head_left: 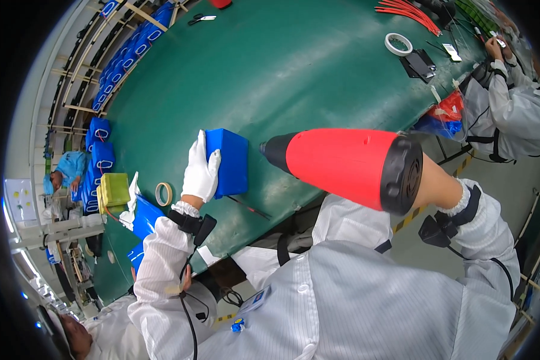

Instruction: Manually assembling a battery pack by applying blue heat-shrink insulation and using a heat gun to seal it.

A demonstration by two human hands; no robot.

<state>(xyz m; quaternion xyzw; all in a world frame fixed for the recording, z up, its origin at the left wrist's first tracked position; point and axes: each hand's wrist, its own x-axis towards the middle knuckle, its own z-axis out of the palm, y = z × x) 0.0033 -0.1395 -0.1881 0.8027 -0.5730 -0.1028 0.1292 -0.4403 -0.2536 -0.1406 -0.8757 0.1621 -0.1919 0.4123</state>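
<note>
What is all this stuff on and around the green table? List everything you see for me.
blue block: one, blue, table middle, under the left hand
heat gun: one, red and black, nozzle aimed at the block
tape rolls: two, tan near the left edge, white far right
yellow block: one, left edge
blue packs: many, along the left side
red wires: a bunch, far end
scissors: one pair, far end
table: one, green
co-workers: one right, one lower left, white coats
left hand: white glove, on the block
right hand: holds the heat gun
</note>
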